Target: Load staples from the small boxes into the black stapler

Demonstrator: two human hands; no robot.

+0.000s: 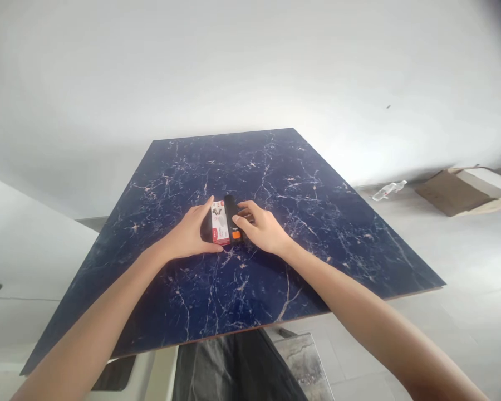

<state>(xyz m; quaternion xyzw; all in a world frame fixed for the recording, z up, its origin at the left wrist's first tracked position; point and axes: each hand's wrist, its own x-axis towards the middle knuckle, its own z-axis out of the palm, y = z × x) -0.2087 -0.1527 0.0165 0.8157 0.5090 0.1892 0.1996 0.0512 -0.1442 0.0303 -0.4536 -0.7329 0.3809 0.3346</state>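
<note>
Near the middle of the dark blue marbled table (242,167) lies a small white and red box (220,223). Right beside it is a black item with an orange patch (235,220). My left hand (196,229) curves round the box's left side, thumb and fingers at its top and bottom ends. On the other side, my right hand (256,225) has its fingers curled at the right edge of the black item, with the thumb on it. The fingers partly hide that edge.
A clear plastic bottle (388,190) lies on the floor at the right, next to an open cardboard box (455,191). A pale wall stands behind the table. Below the near edge are dark-clothed legs (234,367) and a marbled panel (304,365).
</note>
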